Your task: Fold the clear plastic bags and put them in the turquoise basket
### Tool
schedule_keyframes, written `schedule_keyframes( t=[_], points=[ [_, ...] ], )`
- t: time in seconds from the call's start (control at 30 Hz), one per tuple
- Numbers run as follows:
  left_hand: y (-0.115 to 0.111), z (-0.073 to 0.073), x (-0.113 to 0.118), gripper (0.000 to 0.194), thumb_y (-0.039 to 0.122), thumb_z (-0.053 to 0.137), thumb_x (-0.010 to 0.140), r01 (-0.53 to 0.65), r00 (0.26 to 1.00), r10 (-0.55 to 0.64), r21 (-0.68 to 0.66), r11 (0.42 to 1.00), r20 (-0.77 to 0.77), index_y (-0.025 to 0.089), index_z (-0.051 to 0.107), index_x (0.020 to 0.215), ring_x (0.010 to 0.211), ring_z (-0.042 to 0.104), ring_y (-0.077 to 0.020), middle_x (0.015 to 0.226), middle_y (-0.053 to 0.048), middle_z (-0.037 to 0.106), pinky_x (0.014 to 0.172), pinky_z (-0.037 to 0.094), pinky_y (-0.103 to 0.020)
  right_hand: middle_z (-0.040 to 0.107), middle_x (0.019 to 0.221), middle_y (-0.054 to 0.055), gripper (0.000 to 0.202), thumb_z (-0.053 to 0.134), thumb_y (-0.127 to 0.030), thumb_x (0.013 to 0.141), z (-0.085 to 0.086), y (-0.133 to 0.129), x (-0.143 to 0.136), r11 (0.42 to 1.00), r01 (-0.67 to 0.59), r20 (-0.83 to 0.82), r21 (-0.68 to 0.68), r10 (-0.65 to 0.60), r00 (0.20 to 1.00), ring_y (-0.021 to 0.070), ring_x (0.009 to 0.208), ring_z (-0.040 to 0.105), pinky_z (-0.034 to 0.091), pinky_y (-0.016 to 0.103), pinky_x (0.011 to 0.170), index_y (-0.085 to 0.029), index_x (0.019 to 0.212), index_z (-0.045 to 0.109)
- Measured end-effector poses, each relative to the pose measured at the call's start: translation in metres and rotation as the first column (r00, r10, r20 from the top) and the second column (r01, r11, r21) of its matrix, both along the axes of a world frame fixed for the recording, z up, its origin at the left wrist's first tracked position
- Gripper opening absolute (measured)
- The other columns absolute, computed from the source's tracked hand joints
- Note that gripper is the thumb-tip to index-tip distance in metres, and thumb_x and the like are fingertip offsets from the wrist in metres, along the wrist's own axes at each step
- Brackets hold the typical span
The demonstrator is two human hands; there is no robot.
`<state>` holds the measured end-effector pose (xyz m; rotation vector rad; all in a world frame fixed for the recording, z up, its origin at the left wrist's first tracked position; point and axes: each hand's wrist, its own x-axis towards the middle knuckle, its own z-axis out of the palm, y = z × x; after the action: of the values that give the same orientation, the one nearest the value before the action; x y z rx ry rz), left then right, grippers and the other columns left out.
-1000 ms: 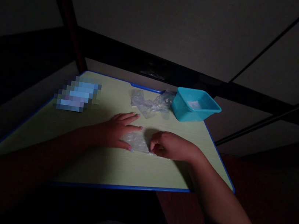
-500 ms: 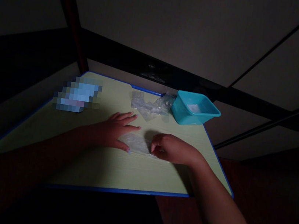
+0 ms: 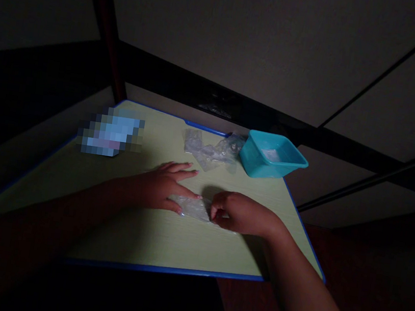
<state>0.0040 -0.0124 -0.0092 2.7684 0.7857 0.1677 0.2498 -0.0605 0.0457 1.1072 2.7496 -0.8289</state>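
A clear plastic bag (image 3: 197,208) lies flat on the tabletop between my two hands. My left hand (image 3: 162,190) rests with its fingers spread, the thumb and index finger on the left part of the bag. At the bag's right part, my right hand (image 3: 240,212) is closed, with thumb and forefinger pinched at the plastic. The right palm hides that end of the bag.
Crumpled clear plastic bags (image 3: 209,155) lie farther back, beside a turquoise plastic basket (image 3: 256,163) with something pale inside. A blurred-out light-blue object (image 3: 112,134) is at the back left. The pale table (image 3: 133,243) has a blue edge; cabinet panels stand behind it.
The index finger of my left hand has come down onto the bag, towards my right hand. My right hand stays pinched at nearly the same place. The view has shifted slightly.
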Motion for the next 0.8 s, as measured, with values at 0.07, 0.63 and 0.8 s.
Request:
schedule_keyframes(
  t=[0.07, 0.63, 0.8],
  points=[
    [0.0, 0.0002, 0.0002, 0.047, 0.05, 0.068, 0.08, 0.002, 1.0, -0.002, -0.008, 1.0, 0.001, 0.045, 0.059, 0.125, 0.143, 0.019, -0.0372, 0.157, 0.001, 0.026, 0.112, 0.022, -0.053, 0.065, 0.078, 0.003, 0.018, 0.058, -0.002, 0.073, -0.0005, -0.0001, 0.0004, 1.0, -0.009, 0.003, -0.002, 0.009, 1.0, 0.0119, 0.067, 0.055, 0.04, 0.023, 0.064, -0.014, 0.08, 0.07],
    [-0.0003, 0.0028, -0.0013, 0.046, 0.05, 0.066, 0.081, 0.005, 1.0, -0.005, -0.034, 0.999, -0.021, 0.045, 0.058, 0.126, 0.144, 0.013, -0.0384, 0.157, 0.0, 0.027, 0.111, 0.023, -0.056, 0.067, 0.077, 0.004, 0.02, 0.058, -0.001, 0.073, 0.0006, -0.0011, -0.0001, 1.0, -0.03, 0.027, 0.002, 0.03, 0.999, 0.0127, 0.067, 0.055, 0.04, 0.023, 0.064, -0.013, 0.082, 0.072],
    [0.0034, -0.001, -0.0025, 0.046, 0.051, 0.066, 0.081, 0.016, 0.999, -0.017, -0.02, 1.0, -0.028, 0.046, 0.057, 0.126, 0.144, 0.014, -0.0389, 0.156, -0.001, 0.028, 0.111, 0.022, -0.056, 0.066, 0.076, 0.003, 0.02, 0.058, 0.0, 0.074, -0.0014, -0.0004, -0.0007, 0.999, -0.015, 0.045, -0.032, 0.016, 0.999, 0.0118, 0.066, 0.055, 0.04, 0.022, 0.063, -0.013, 0.083, 0.071]
  ],
)
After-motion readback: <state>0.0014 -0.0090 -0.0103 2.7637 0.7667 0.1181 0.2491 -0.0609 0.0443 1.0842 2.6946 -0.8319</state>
